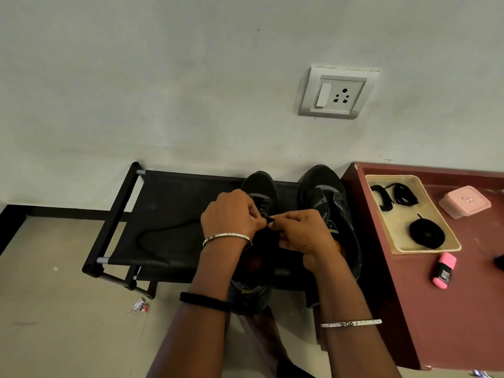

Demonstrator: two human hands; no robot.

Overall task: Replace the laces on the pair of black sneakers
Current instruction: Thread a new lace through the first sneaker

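Two black sneakers stand on a low black rack [163,203]. The left sneaker [260,186] lies under my hands; the right sneaker [331,205] stands beside it, its eyelets bare. My left hand [231,214] and my right hand [297,233] meet over the left sneaker's tongue, both pinching a black lace [270,220] at its eyelets. The lace's loose end [152,236] trails left across the rack. How the lace runs through the eyelets is hidden by my fingers.
A maroon table [450,309] stands at the right with a cream tray [401,241] holding a coiled black lace [426,232] and looser black laces [395,196]. A pink box [465,201] and a pink highlighter [443,270] lie there. A wall socket [338,92] is above.
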